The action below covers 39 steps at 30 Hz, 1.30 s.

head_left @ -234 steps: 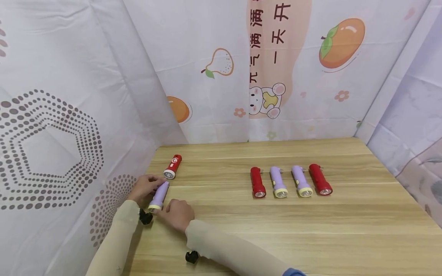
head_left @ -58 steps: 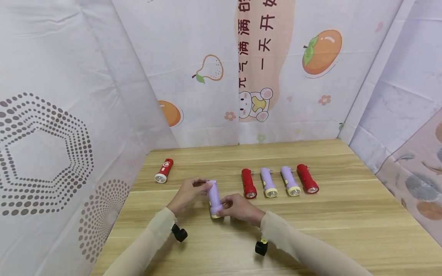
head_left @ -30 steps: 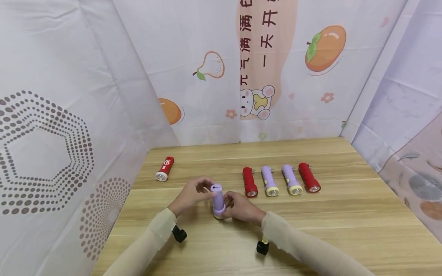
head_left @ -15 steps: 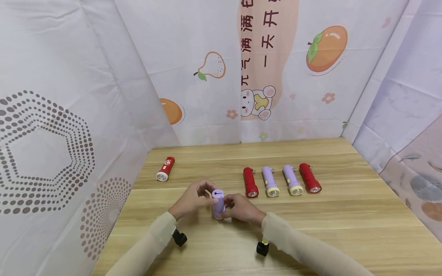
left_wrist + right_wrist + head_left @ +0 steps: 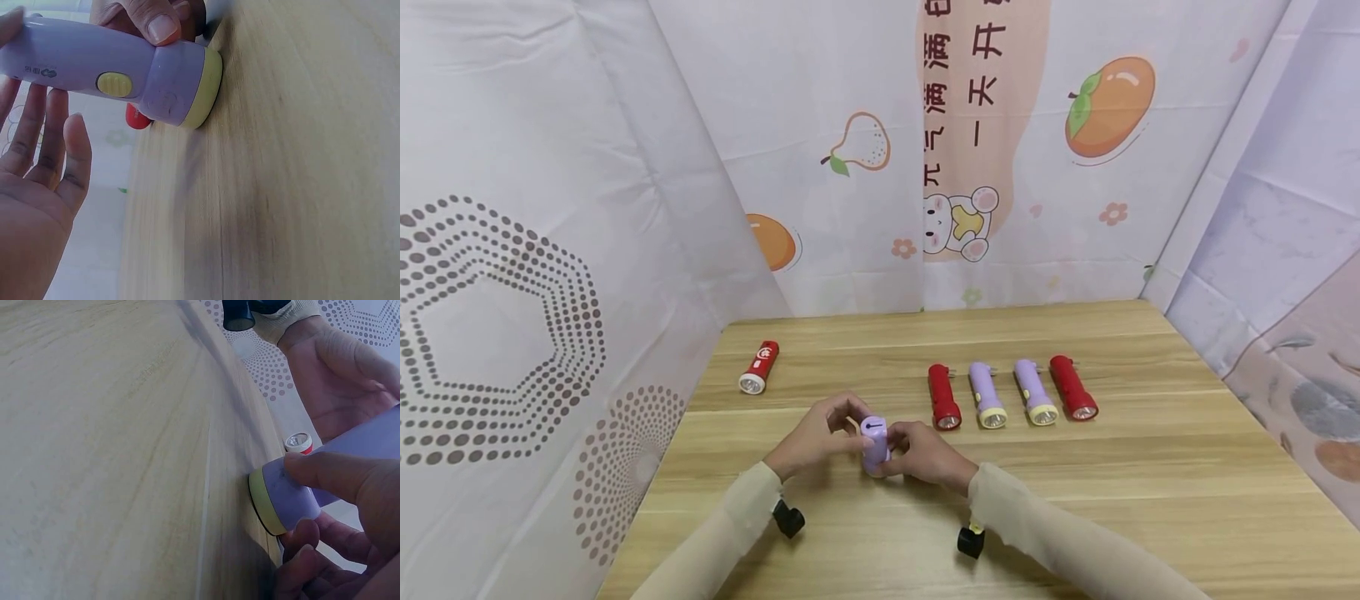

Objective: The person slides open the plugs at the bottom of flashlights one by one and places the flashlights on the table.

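A purple flashlight (image 5: 876, 454) stands nearly upright on the wooden table, its pale yellow head down. In the left wrist view, a yellow slide switch (image 5: 114, 84) shows on its body. My left hand (image 5: 820, 435) pinches its upper end between thumb and fingers; the other fingers stay spread beside the body. Lower down, my right hand (image 5: 928, 457) grips the flashlight just above the yellow rim, thumb on the near side and fingertips on the other. The lens faces the tabletop and is hidden.
A red flashlight (image 5: 760, 367) with a white head lies at the back left. Right of my hands, several flashlights lie in a row, with a red one (image 5: 943, 397) nearest and purple ones (image 5: 987, 395) in the middle. Printed curtains (image 5: 820, 250) border the table (image 5: 880, 542).
Both hands have brought the purple flashlight from the table's left side to the middle. There it has tipped from slanted to nearly upright, head down. Over the last half second it barely moves.
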Tool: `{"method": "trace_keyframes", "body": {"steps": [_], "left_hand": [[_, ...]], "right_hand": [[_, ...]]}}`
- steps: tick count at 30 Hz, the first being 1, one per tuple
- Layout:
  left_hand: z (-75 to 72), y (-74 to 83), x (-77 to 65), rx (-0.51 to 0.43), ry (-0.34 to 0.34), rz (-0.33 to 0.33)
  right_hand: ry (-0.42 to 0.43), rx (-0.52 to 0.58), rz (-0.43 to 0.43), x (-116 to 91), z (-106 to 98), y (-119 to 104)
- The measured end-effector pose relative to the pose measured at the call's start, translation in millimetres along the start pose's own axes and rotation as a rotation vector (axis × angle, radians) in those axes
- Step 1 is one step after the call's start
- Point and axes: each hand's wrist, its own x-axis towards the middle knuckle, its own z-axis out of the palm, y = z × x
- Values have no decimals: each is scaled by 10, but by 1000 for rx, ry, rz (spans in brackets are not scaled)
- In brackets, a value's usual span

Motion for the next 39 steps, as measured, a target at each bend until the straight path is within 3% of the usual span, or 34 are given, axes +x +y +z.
{"method": "trace_keyframes", "body": {"steps": [7, 14, 39], "left_hand": [[-12, 22, 17, -15, 12, -98], [-7, 333, -24, -50, -18, -121], [-5, 392, 25, -56, -36, -160]], "right_hand": [[3, 9, 28, -1, -5, -1], [7, 18, 31, 11, 3, 9], [-10, 34, 54, 22, -14, 21]]}}
